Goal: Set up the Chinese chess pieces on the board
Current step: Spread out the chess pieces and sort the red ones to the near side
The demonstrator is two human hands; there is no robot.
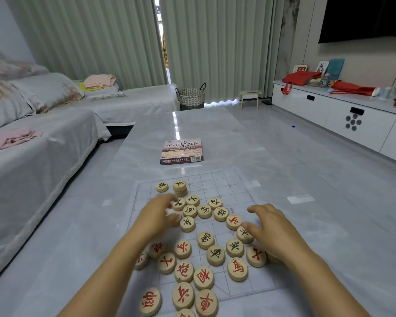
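The left hand (157, 213) hovers palm-down over the board (236, 186), its fingers curled among the black-lettered pieces; the fingertips are blurred, so whether its grip has closed on a disc cannot be told. The right hand (269, 227) lies with fingers loosely spread, its grip slack and holding nothing, fingertips touching a black-lettered piece (244, 234) at the board's right side.

The board is a thin, clear sheet printed with pale grid lines, lying flat on the glossy grey marble-patterned desk (215, 133). Round, pale wooden pieces (206, 240) are scattered across it (red characters mostly on the near half, black ones toward the middle). A small stack of discs (180, 188) stands near the board's far left corner, a single disc (162, 186) just beside it. Beyond the board's far edge rests the flat cardboard chess box (181, 151).
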